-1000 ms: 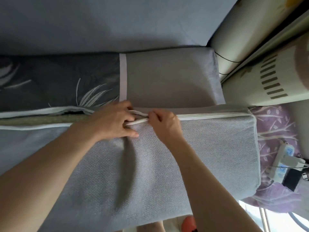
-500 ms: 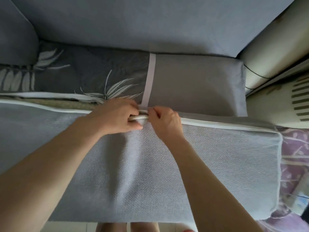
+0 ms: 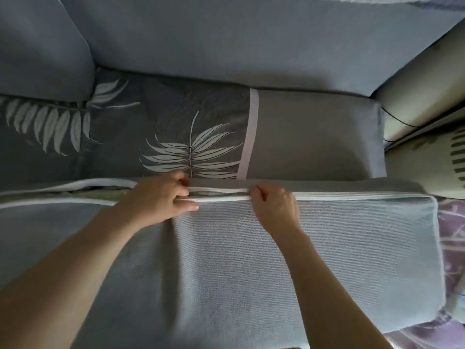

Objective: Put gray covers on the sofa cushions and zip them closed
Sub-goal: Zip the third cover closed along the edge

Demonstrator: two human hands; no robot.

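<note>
A long cushion in a gray woven cover (image 3: 327,248) lies across the front of the sofa. Its white-edged zipper seam (image 3: 352,197) runs along the far edge, closed to the right of my hands and gaping on the left, where greenish filling (image 3: 100,195) shows. My left hand (image 3: 161,197) grips the two white edges together. My right hand (image 3: 274,205) pinches the seam where the closed part ends; the zipper pull itself is hidden under its fingers.
Behind lies a seat cushion with a dark leaf print (image 3: 176,147) and a plain gray end (image 3: 314,137). Gray back cushions (image 3: 226,39) rise beyond. A cream appliance (image 3: 422,96) stands at the right, purple patterned fabric (image 3: 453,235) below it.
My hands have drawn apart: the left slid left along the open seam. The head camera pulled back, showing more of the sofa.
</note>
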